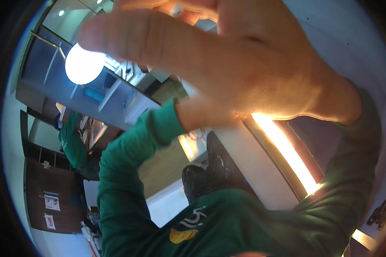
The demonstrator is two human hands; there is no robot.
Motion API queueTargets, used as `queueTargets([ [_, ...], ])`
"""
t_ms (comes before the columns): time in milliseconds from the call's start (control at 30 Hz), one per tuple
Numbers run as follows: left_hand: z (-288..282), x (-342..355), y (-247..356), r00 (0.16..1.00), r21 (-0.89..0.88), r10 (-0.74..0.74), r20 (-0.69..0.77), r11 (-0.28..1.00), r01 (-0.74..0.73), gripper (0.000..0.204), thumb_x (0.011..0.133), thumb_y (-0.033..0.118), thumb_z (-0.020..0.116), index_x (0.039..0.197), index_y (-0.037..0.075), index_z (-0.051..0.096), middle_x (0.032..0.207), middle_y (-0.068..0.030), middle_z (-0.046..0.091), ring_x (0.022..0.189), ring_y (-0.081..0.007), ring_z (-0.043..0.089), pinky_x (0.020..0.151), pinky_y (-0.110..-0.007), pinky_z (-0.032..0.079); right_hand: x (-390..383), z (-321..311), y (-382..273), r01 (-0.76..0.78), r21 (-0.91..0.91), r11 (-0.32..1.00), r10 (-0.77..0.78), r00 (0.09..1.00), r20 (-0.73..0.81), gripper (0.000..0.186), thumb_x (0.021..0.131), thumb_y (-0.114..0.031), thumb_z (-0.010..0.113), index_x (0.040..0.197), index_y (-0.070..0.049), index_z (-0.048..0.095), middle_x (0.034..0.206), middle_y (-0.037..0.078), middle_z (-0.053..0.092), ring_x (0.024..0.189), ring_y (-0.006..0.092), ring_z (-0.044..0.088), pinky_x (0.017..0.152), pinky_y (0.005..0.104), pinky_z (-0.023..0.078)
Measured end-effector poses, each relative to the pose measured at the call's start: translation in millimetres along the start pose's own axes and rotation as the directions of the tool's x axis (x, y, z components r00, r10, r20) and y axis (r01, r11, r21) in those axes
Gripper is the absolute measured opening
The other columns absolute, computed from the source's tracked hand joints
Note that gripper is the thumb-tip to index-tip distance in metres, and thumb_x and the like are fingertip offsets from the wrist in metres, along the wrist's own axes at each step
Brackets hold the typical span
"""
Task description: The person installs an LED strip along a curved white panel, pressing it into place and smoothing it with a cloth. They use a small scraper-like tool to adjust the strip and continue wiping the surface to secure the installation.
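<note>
Close to the camera, my right hand (253, 68) fills the upper middle of the head view. Its thumb stretches out to the left, and the other fingers run partly past the top edge. Nothing shows held between the thumb and the palm. Behind it is my left hand (201, 112), of which only the wrist and heel are visible; its fingers are mostly hidden. Both forearms, in green sleeves, are raised in front of my body. A glowing white globe lamp (85, 64) appears just below my right thumb tip, farther back.
A bright light strip (287, 154) runs along a ledge (261, 171) by my right forearm. Glass-fronted shelving (116, 94) stands at the left. Beyond it is a figure in green (75, 141), possibly a reflection. A dark brown cabinet (58, 182) bears paper sheets.
</note>
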State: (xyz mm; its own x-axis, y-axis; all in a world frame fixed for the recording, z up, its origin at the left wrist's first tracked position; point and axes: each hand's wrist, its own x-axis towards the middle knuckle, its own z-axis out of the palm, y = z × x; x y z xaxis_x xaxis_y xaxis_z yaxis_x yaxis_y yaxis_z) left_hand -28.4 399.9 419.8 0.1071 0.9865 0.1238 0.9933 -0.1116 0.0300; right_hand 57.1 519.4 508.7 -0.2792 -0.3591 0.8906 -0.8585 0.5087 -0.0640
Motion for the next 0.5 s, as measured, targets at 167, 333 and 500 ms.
queueTargets([
  [167,0.8,-0.1,-2.9,0.999,0.001,-0.037,0.009,0.999,0.037,0.024,0.087,0.009,0.067,0.11,0.004,0.073,0.107,-0.0195,0.071,0.102,-0.039,0.068,0.093,-0.051,0.054,-0.1,-1.4,-0.8,-0.011,0.017,1.0,0.011,1.0,0.003,0.038,0.107,-0.033,0.065,0.113,0.004,0.07,0.104,0.017,0.071,0.095,0.0257,0.069,0.086,0.0386,0.055],
  [333,-0.5,1.2,12.6,0.999,-0.087,-0.019,-0.051,0.996,0.014,0.028,0.085,0.008,0.066,0.112,0.003,0.073,0.109,-0.0206,0.072,0.105,-0.0404,0.068,0.096,-0.052,0.054,-0.4,-3.5,-1.4,-0.002,0.005,1.0,0.002,1.0,0.007,0.038,0.107,-0.034,0.065,0.113,0.004,0.07,0.105,0.017,0.071,0.095,0.0258,0.069,0.086,0.0386,0.055],
  [500,-4.9,0.2,-17.0,0.995,0.022,-0.095,-0.005,0.995,0.095,0.032,0.083,0.007,0.066,0.114,0.002,0.074,0.11,-0.0217,0.073,0.107,-0.0417,0.068,0.098,-0.052,0.054,-0.4,-8.0,-2.5,-0.008,0.011,1.0,0.008,1.0,0.029,0.039,0.107,-0.034,0.065,0.113,0.004,0.07,0.105,0.017,0.071,0.095,0.026,0.069,0.086,0.0387,0.055],
])
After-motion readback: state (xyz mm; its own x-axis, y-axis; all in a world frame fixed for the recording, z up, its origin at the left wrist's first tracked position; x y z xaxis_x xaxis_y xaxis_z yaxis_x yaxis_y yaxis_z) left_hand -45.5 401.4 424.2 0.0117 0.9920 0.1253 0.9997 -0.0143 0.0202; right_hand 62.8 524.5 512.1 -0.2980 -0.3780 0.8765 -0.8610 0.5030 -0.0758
